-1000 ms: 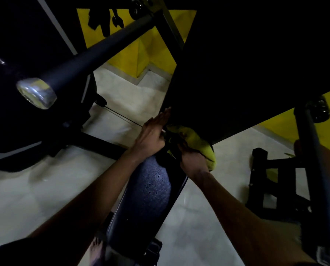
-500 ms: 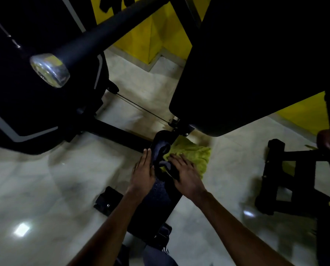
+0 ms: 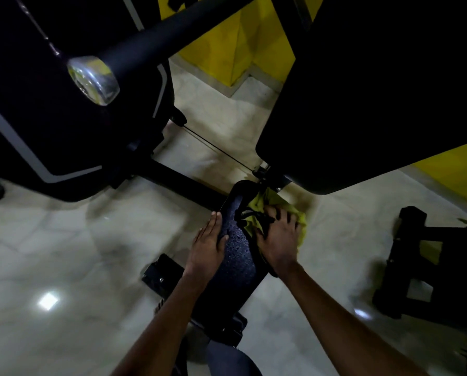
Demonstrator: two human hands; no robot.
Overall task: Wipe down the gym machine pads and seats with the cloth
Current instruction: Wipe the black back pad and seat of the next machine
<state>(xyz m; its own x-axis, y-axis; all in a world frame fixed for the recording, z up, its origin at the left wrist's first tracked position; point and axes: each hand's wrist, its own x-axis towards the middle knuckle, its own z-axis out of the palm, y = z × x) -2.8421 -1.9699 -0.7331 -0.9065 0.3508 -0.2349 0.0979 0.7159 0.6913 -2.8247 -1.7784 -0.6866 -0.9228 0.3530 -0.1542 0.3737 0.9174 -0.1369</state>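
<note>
While your left hand (image 3: 209, 245) lay flat, fingers straight, against the left edge of the seat pad (image 3: 235, 267), apparently to steady it, your right hand (image 3: 278, 240) pressed the cloth (image 3: 257, 202) with spread fingers onto its far right side, beneath the back pad (image 3: 362, 104).

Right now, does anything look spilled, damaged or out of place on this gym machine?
Small droplets speckle the narrow black pad beside the left hand, so it looks wet, likely from cleaning. The right hand presses the yellow cloth at its far end. Nothing looks damaged.
</note>
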